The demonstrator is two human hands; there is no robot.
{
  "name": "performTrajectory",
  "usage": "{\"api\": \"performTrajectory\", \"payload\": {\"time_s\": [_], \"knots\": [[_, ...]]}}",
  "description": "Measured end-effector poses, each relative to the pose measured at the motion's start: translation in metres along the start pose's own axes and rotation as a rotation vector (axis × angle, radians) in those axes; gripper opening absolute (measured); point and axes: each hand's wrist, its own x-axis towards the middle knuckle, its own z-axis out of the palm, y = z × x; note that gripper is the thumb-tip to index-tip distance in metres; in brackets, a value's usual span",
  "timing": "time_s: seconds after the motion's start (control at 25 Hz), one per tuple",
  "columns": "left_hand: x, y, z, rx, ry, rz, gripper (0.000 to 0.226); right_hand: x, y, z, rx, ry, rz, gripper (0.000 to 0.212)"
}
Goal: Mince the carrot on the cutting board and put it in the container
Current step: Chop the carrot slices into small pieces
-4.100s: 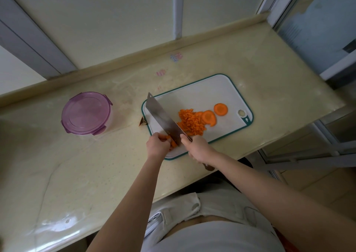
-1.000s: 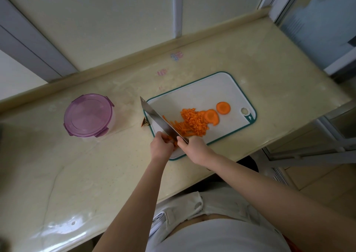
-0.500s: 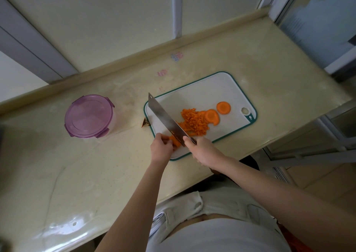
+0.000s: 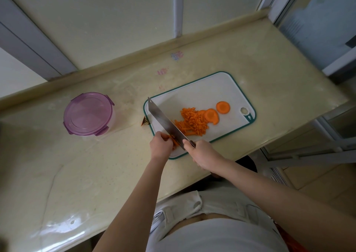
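1. Sitting close to the near edge of the countertop (image 4: pixel 96 174), the cutting board (image 4: pixel 212 90) lies at mid-frame, angled, with its lower-left corner under both hands.
2. The right hand (image 4: pixel 204 153) grips the handle of the knife (image 4: pixel 165 122). The blade runs diagonally toward the board's upper-left corner.
3. The left hand (image 4: pixel 160 145) curls its fingers onto a carrot piece (image 4: pixel 174 139) just left of the blade.
4. A minced carrot pile (image 4: pixel 192 120) lies right of the blade, with two round slices (image 4: pixel 223 107) beyond it.
5. The container (image 4: pixel 88 114), purple lid on, stands at the left of the frame, well apart from the board. A broad stretch of counter lies between them.
6. A small brown scrap (image 4: pixel 145 121) lies beside the board's left edge.
7. Pale wall panels (image 4: pixel 125 20) rise behind the counter.
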Motion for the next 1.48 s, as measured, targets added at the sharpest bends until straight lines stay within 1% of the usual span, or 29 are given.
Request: {"api": "performTrajectory", "payload": {"time_s": [0.16,0.28,0.44,0.76,0.92,1.12,1.24,1.32,1.48], "knots": [[0.001,0.0,0.0,0.034,0.003,0.014,0.006,0.0,-0.007,0.0,-0.048,0.022,-0.018,0.056],[0.0,0.001,0.0,0.041,0.006,0.023,0.006,0.0,-0.015,-0.001,-0.06,0.01,-0.02,0.054],[-0.003,0.003,-0.001,0.034,0.016,0.021,0.005,0.003,-0.024,-0.002,-0.075,0.002,-0.068,0.053],[-0.005,0.007,-0.003,0.026,-0.011,0.015,0.008,-0.003,-0.008,-0.001,-0.109,-0.008,-0.018,0.053],[-0.007,0.01,-0.005,0.06,-0.01,0.01,0.008,-0.002,-0.007,0.002,-0.169,0.039,-0.008,0.054],[-0.011,0.014,-0.006,0.14,-0.003,0.045,0.007,0.002,-0.012,0.006,-0.081,0.022,-0.075,0.046],[-0.011,0.014,-0.006,0.15,0.005,0.058,0.007,0.007,-0.015,0.013,-0.184,0.089,-0.084,0.053],[-0.011,0.013,-0.006,0.158,0.009,0.068,0.003,0.011,-0.018,0.014,-0.162,0.095,-0.113,0.054],[-0.008,0.011,-0.005,0.142,0.0,0.059,0.003,0.016,-0.021,0.009,-0.117,0.068,-0.122,0.054]]}}
